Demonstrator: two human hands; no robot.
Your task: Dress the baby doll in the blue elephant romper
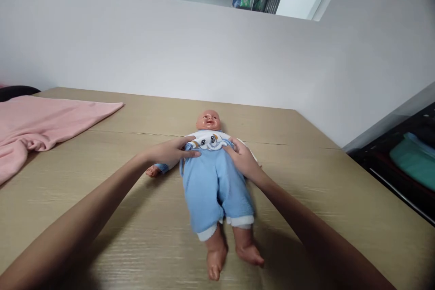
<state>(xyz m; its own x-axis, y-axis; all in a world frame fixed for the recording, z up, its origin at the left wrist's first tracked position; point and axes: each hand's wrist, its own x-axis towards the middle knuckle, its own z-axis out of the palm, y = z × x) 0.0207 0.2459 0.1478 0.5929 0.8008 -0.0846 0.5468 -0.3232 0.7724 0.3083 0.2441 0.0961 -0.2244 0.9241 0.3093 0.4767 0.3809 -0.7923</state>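
Note:
A baby doll (209,122) lies face up on the table, its head away from me and its bare feet towards me. It wears a white shirt (210,139) with a printed face and light blue trousers (204,186) with white cuffs. At the doll's waist on the left side, my left hand (171,152) is closed on the clothing, thumb over the top of the trousers. Opposite it, my right hand (243,158) pinches the shirt's bunched lower edge by the waistband. Some fingertips are hidden by the cloth.
A pink blanket (57,120) lies spread on the wooden table (142,217) at the left. Behind the table stands a white half wall (170,50). To the right, past the table edge, a green cloth (413,163) rests on something dark.

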